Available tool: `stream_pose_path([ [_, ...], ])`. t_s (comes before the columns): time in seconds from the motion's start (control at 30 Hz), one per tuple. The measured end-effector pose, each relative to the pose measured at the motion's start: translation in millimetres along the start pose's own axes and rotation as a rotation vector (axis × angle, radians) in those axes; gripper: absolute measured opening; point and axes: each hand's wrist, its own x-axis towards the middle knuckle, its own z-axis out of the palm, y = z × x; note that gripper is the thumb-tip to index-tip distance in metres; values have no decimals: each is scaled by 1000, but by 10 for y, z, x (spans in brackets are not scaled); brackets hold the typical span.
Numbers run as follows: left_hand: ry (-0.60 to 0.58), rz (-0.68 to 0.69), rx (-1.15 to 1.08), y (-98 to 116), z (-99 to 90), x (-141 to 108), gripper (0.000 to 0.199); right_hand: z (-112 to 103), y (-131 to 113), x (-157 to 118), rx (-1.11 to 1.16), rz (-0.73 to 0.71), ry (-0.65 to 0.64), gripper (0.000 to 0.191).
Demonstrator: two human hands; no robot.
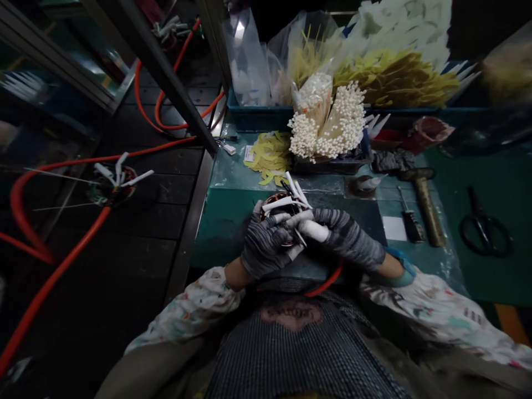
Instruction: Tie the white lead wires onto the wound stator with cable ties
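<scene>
We see both hands, left [266,244] and right [344,235], clamped on a stator [282,202] over the green worktop [233,216]; scissors [484,227] at three o'clock, orange hose [54,277] at nine.

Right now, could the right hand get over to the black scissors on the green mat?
Probably yes. The scissors lie in the open to the right of the right hand, with only the flat hammer and a small tool between. But that hand is gripping a white piece.

My one camera sits on my head, looking steeply down and forward, close above the desk [233,221], with my lap below it.
</scene>
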Motion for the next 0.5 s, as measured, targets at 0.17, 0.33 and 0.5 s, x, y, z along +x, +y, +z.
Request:
stream_pose_path([
  [0.17, -35, -21, -67, -39, -27, -11, 16, -49, 11, -76, -69, 52, 75, 16],
  [0.33, -118, -74, -68, -79, -5, -43, 15, 23, 69, -84, -102, 29, 126, 14],
  [0.5, -44, -9, -82, -106, 26, -58, 17, 32, 92, -107, -88, -23, 131, 13],
])
